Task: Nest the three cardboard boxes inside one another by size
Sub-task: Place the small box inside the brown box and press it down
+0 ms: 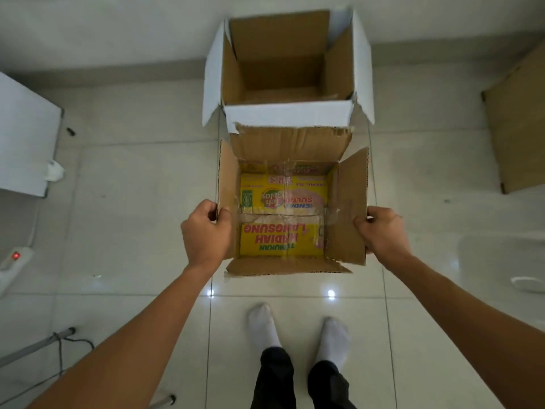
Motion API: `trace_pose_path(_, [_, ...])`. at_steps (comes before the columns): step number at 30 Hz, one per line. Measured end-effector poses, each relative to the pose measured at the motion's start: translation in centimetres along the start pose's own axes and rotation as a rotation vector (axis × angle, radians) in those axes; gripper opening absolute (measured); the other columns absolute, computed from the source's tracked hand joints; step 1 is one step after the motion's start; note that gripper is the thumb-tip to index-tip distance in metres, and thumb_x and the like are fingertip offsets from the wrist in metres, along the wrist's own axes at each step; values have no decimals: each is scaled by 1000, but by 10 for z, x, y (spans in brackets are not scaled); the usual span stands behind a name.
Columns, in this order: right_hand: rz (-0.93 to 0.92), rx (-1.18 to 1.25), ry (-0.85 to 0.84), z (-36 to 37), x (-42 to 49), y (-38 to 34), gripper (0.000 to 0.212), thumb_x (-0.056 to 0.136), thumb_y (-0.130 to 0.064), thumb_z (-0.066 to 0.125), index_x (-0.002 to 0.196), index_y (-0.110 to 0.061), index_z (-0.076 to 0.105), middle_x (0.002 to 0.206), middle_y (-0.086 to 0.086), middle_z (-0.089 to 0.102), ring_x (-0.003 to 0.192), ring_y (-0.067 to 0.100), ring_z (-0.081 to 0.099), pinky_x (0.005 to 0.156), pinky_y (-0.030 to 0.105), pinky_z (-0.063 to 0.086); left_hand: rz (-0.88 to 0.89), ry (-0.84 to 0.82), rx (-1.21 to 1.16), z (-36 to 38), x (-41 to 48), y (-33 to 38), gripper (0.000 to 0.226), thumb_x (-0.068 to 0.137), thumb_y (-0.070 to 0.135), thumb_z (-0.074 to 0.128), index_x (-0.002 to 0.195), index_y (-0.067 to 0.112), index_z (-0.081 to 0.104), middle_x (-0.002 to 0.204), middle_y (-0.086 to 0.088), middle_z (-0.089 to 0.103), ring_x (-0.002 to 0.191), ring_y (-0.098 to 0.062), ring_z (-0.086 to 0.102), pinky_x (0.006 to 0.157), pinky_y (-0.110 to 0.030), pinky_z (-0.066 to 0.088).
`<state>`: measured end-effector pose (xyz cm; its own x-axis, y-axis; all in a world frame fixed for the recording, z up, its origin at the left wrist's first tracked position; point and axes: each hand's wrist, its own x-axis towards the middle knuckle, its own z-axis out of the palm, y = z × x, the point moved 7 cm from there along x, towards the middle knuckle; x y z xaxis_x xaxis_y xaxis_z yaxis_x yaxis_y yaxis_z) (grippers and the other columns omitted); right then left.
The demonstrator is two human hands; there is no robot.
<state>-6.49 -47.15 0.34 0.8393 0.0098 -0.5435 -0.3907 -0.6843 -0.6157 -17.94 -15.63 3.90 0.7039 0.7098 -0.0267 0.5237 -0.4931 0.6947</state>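
I hold a brown cardboard box [348,214] in front of me, above the tiled floor, its top flaps open. My left hand [206,231] grips its left flap and my right hand [382,231] grips its right flap. Inside it lies a yellow printed box [281,216], closed, with red and green lettering. Just beyond stands a larger white box [287,112] on the floor near the wall, its flaps open and its brown inside showing nothing in it.
A flat cardboard sheet [519,125] leans at the far right. A white cabinet [25,134] stands at the left, a power strip [14,258] with a red light below it, and cables at the lower left. My socked feet [298,335] stand under the box.
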Motion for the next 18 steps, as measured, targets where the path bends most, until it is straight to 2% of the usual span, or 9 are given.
trace_pose_path(2, [-39,-8,11,-20,1,-28,19,90,-15,52,91,-5,68,86,15,71,60,26,67,40,23,54,23,18,-20,-13,14,29,30,84,14,63,59,19,48,53,11,50,47,-6,46,47,-15,34])
trace_pose_path(4, [-75,5,24,-38,5,-56,19,90,-14,52,92,-5,68,84,14,70,55,20,64,35,17,49,46,44,-33,-24,30,56,37,83,14,63,55,26,42,50,13,46,44,-5,43,46,-16,31])
trace_pose_path(8, [-153,28,65,-70,25,-113,17,88,-14,55,92,-4,69,82,14,69,54,16,62,33,15,46,60,98,-55,-40,68,99,39,82,16,63,52,26,39,49,14,44,43,-6,42,45,-16,29])
trace_pose_path(11, [-202,2,103,-86,51,-153,17,88,-15,55,90,-4,68,84,14,70,55,17,63,32,14,44,90,120,-71,-39,102,125,36,82,17,64,55,26,42,51,15,45,45,-4,43,44,-10,28])
trace_pose_path(12, [-214,-11,110,-90,61,-164,18,88,-15,55,90,-3,68,85,15,71,57,21,66,36,17,48,100,128,-77,-36,114,131,34,83,17,64,57,26,44,51,16,46,46,-4,43,44,-7,27])
trace_pose_path(14, [-229,-38,125,-95,82,-185,21,88,-17,55,94,-1,68,90,19,71,68,32,69,53,32,59,106,140,-81,-28,138,138,30,83,17,65,60,21,47,52,16,46,47,-3,43,43,-6,27])
trace_pose_path(16, [-243,-57,160,-102,105,-203,23,88,-19,56,96,-1,68,94,21,71,78,36,69,68,45,60,101,145,-80,-19,165,145,30,82,17,66,60,18,46,52,15,43,47,-2,41,44,-10,27])
trace_pose_path(18, [-254,-34,164,-104,127,-222,24,87,-20,57,100,-4,69,97,20,71,83,35,69,76,48,59,93,163,-71,-11,193,149,31,81,17,66,59,17,45,51,15,41,46,-1,39,46,-11,27])
